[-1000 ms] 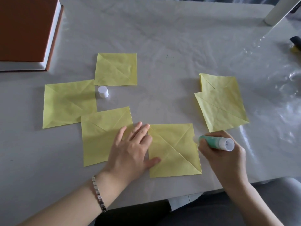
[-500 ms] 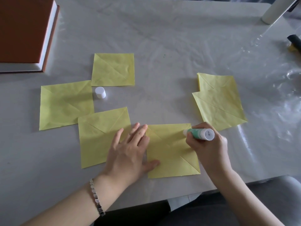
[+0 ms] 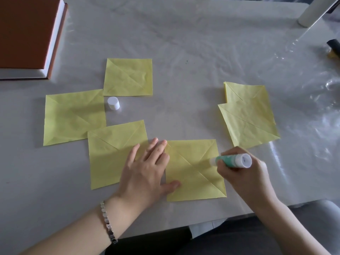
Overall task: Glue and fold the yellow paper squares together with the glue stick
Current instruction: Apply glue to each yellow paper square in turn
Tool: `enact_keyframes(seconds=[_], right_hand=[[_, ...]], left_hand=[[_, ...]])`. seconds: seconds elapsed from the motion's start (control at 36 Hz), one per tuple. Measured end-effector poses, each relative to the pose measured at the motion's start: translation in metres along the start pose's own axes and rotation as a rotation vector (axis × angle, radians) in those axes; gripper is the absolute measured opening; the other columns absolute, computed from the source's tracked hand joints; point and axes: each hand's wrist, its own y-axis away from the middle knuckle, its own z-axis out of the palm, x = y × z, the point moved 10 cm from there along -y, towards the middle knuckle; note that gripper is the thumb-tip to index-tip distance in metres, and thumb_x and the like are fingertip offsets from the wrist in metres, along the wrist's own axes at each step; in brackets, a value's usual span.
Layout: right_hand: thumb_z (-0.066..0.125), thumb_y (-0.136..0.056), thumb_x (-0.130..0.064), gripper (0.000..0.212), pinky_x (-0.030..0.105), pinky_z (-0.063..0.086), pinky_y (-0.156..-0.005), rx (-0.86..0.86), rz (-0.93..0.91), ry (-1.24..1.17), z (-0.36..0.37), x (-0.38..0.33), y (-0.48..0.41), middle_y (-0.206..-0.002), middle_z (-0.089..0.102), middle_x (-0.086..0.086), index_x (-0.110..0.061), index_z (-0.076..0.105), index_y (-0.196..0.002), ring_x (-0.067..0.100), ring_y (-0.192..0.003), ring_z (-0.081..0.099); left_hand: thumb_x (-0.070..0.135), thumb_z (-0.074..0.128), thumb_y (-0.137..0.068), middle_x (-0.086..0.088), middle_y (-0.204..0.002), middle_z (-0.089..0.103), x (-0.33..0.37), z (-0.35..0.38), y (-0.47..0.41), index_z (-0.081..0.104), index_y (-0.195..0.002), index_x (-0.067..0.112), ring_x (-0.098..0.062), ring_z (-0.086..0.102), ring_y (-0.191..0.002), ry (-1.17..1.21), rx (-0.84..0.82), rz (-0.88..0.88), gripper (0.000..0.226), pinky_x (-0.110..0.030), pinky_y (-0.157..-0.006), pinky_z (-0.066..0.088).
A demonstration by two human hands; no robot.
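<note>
Several creased yellow paper squares lie on the table. The nearest square (image 3: 193,172) is in front of me. My left hand (image 3: 147,172) lies flat with straight fingers, pressing its left edge and overlapping the neighbouring square (image 3: 112,153). My right hand (image 3: 242,173) grips the green glue stick (image 3: 231,160), whose tip touches the right part of the near square. Two more squares lie at the left (image 3: 73,116) and behind it (image 3: 128,77). A small stack of squares (image 3: 248,116) sits at the right.
The white glue cap (image 3: 113,103) stands between the left squares. A brown book (image 3: 27,34) lies at the back left. A white post (image 3: 311,13) and a dark object (image 3: 334,46) are at the far right. Crinkled clear plastic covers the table (image 3: 202,43).
My right hand came in from the square's right edge onto the paper, then drew the glue stick back right and nearer. My left hand stayed put.
</note>
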Motion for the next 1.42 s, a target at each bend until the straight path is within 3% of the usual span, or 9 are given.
enact_keyframes(seconds=[0.28, 0.5, 0.58, 0.86, 1.0, 1.11, 1.19, 1.31, 1.42], right_hand=[[0.072, -0.07, -0.011, 0.017, 0.013, 0.039, -0.048, 0.057, -0.03, 0.001, 0.001, -0.004, -0.02, -0.059, 0.06, 0.001, -0.021, 0.059, -0.068, 0.009, -0.054, 0.049], [0.073, -0.07, -0.01, 0.018, 0.02, 0.04, -0.045, -0.047, -0.01, -0.008, -0.002, 0.001, -0.005, -0.063, 0.061, 0.004, -0.022, 0.06, -0.066, 0.012, -0.049, 0.049], [0.073, -0.069, -0.008, 0.021, 0.018, 0.04, -0.045, -0.086, -0.009, -0.002, -0.002, 0.005, 0.005, -0.068, 0.062, -0.003, -0.024, 0.06, -0.065, 0.013, -0.05, 0.051], [0.074, -0.064, -0.005, 0.025, 0.02, 0.038, -0.047, -0.238, -0.03, 0.072, 0.001, 0.01, 0.026, -0.062, 0.061, 0.0, -0.026, 0.061, -0.07, 0.019, -0.052, 0.048], [0.072, -0.062, -0.006, 0.022, 0.015, 0.041, -0.046, -0.222, -0.086, 0.09, 0.0, -0.01, 0.012, -0.061, 0.063, -0.004, -0.026, 0.064, -0.064, 0.009, -0.049, 0.053], [0.072, -0.065, -0.008, 0.02, 0.011, 0.042, -0.048, -0.189, -0.118, 0.024, 0.004, -0.025, -0.011, -0.07, 0.064, -0.011, -0.025, 0.064, -0.072, 0.005, -0.055, 0.055], [0.072, -0.068, -0.007, 0.021, 0.014, 0.042, -0.051, -0.197, -0.112, 0.033, 0.011, -0.024, -0.021, -0.068, 0.063, -0.003, -0.025, 0.063, -0.072, 0.01, -0.059, 0.054], [0.071, -0.068, -0.007, 0.02, 0.011, 0.038, -0.047, -0.228, -0.072, 0.046, 0.013, -0.016, -0.02, -0.06, 0.06, -0.014, -0.025, 0.062, -0.069, 0.005, -0.052, 0.05], [0.072, -0.067, -0.008, 0.02, 0.02, 0.042, -0.048, -0.274, -0.052, 0.065, 0.013, -0.008, -0.005, -0.062, 0.063, -0.014, -0.025, 0.062, -0.067, 0.011, -0.052, 0.052]], left_hand=[[0.063, 0.04, -0.068, -0.007, -0.126, 0.06, 0.0, -0.002, 0.0, 0.067, -0.09, 0.011, -0.025, 0.057, -0.117, 0.002, -0.008, 0.005, 0.063, -0.045, -0.097, 0.027], [0.064, 0.039, -0.067, -0.007, -0.126, 0.061, 0.0, -0.001, -0.002, 0.069, -0.09, 0.009, -0.025, 0.057, -0.116, -0.005, -0.028, 0.005, 0.066, -0.046, -0.096, 0.028], [0.065, 0.039, -0.068, -0.008, -0.126, 0.061, -0.001, 0.0, -0.001, 0.069, -0.091, 0.009, -0.025, 0.057, -0.116, -0.011, -0.033, 0.014, 0.067, -0.046, -0.095, 0.028], [0.065, 0.04, -0.069, -0.009, -0.124, 0.062, 0.001, -0.002, -0.001, 0.069, -0.09, 0.008, -0.026, 0.058, -0.116, -0.009, -0.02, 0.023, 0.067, -0.046, -0.095, 0.028], [0.065, 0.039, -0.07, -0.009, -0.125, 0.061, 0.001, -0.002, -0.002, 0.069, -0.089, 0.009, -0.026, 0.058, -0.116, -0.011, -0.019, 0.03, 0.067, -0.046, -0.095, 0.028], [0.062, 0.042, -0.067, -0.008, -0.126, 0.06, 0.002, -0.005, 0.0, 0.059, -0.09, 0.013, -0.026, 0.056, -0.118, 0.013, 0.011, 0.023, 0.057, -0.045, -0.096, 0.028], [0.063, 0.041, -0.067, -0.006, -0.127, 0.06, 0.002, -0.006, 0.001, 0.047, -0.091, 0.018, -0.025, 0.056, -0.118, 0.018, 0.02, 0.023, 0.051, -0.045, -0.097, 0.027], [0.062, 0.041, -0.065, -0.006, -0.125, 0.061, 0.001, -0.006, -0.001, 0.065, -0.086, 0.013, -0.024, 0.057, -0.117, 0.014, 0.003, 0.004, 0.059, -0.045, -0.097, 0.028], [0.064, 0.041, -0.066, -0.007, -0.126, 0.061, 0.0, -0.002, -0.002, 0.068, -0.089, 0.01, -0.025, 0.057, -0.116, -0.003, -0.019, 0.015, 0.064, -0.046, -0.095, 0.028]])
